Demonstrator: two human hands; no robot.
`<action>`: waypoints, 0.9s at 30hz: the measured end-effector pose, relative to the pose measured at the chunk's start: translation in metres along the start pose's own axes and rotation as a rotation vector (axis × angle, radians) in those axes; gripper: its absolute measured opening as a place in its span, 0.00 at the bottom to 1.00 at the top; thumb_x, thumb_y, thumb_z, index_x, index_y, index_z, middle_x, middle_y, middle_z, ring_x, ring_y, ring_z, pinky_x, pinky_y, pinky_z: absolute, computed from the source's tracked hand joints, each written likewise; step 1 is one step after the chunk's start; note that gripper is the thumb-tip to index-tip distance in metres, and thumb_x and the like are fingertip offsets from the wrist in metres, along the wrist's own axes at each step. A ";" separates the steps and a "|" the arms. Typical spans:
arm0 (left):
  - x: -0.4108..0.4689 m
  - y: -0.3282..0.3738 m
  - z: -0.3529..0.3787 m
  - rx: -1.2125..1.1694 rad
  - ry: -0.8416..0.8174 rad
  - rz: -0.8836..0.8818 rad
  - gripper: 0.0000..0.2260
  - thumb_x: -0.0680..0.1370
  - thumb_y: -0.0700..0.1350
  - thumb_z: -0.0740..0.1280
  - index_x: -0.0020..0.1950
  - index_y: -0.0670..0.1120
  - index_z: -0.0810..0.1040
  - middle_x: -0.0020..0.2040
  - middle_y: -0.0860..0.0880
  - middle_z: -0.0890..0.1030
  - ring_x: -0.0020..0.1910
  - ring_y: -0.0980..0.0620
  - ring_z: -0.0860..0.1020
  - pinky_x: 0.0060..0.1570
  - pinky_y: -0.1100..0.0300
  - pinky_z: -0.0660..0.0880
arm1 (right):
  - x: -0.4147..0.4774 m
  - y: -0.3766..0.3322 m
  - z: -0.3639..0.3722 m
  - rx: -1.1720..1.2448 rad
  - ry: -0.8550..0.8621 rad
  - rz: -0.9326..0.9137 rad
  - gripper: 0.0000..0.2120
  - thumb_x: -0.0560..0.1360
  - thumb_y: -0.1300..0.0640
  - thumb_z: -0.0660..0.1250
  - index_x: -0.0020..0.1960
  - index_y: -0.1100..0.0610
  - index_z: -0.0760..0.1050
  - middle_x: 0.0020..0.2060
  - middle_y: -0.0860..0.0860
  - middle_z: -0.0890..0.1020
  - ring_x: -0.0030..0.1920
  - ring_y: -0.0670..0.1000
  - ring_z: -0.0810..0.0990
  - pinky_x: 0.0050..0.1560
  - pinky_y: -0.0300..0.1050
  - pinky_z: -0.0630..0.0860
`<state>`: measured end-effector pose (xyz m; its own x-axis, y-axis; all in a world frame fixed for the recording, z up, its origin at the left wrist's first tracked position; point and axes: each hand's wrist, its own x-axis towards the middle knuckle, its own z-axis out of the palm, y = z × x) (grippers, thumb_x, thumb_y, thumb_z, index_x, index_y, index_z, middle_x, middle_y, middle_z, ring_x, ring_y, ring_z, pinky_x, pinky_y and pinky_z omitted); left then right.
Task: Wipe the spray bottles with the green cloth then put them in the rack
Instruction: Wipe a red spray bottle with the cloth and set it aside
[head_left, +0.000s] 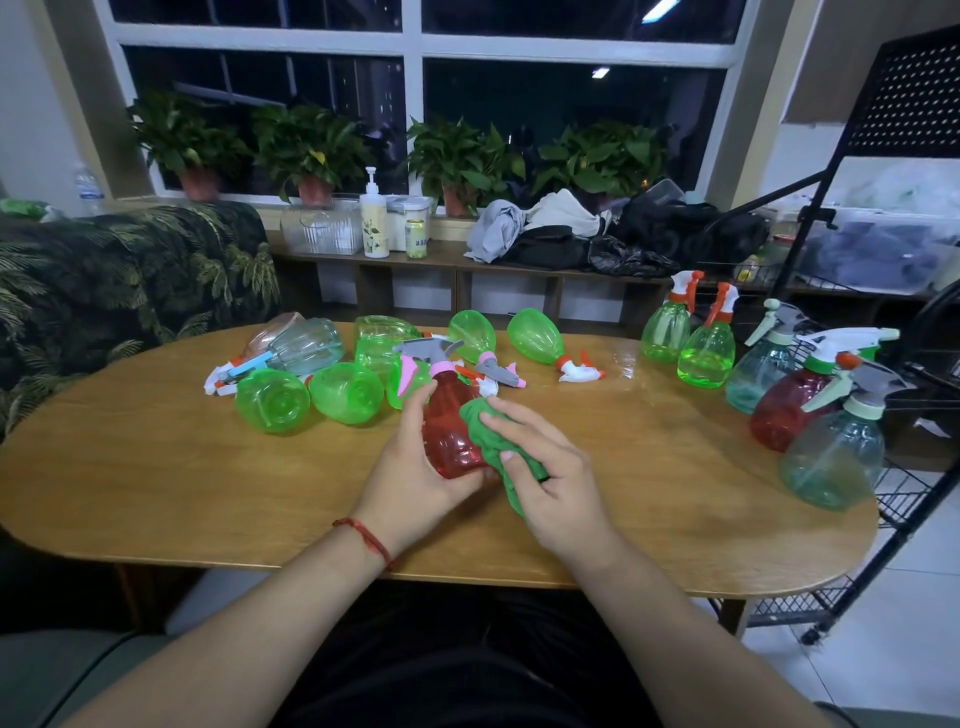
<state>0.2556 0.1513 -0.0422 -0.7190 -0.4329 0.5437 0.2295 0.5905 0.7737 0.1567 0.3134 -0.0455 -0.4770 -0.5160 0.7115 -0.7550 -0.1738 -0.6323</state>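
Rack (906, 488) sits at the right edge. Mid-frame, the left hand (410, 467) grips the red spray bottle (447, 431) while the right hand (550, 483) clutches the green cloth (488, 431) against its side. I'd rotate the bottle and do the neck and trigger too.

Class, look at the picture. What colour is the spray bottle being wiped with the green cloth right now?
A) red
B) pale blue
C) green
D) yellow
A: the left hand grips a red spray bottle with a pink collar, while the right hand presses the green cloth against its side.
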 end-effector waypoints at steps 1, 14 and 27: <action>0.000 0.000 0.000 -0.007 0.000 0.001 0.46 0.66 0.44 0.87 0.77 0.58 0.65 0.64 0.60 0.81 0.59 0.63 0.82 0.58 0.68 0.77 | 0.000 -0.001 0.001 -0.021 0.001 -0.022 0.20 0.83 0.69 0.65 0.71 0.56 0.82 0.74 0.48 0.79 0.76 0.51 0.75 0.75 0.55 0.75; -0.005 0.002 -0.007 -0.027 -0.266 0.043 0.48 0.69 0.47 0.86 0.82 0.57 0.63 0.74 0.58 0.75 0.73 0.55 0.76 0.75 0.46 0.73 | 0.017 -0.013 -0.009 0.695 0.097 0.534 0.19 0.89 0.63 0.56 0.74 0.52 0.77 0.68 0.53 0.83 0.71 0.55 0.81 0.70 0.55 0.78; -0.003 0.000 -0.004 0.010 -0.202 0.022 0.53 0.68 0.50 0.87 0.84 0.59 0.58 0.77 0.61 0.70 0.76 0.59 0.72 0.76 0.52 0.70 | 0.014 0.000 -0.009 0.580 0.072 0.480 0.21 0.86 0.67 0.61 0.72 0.51 0.81 0.70 0.56 0.81 0.73 0.56 0.78 0.76 0.62 0.73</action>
<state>0.2598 0.1499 -0.0425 -0.8312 -0.2746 0.4835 0.2410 0.6058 0.7582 0.1462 0.3135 -0.0332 -0.7371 -0.5938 0.3227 -0.1087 -0.3672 -0.9238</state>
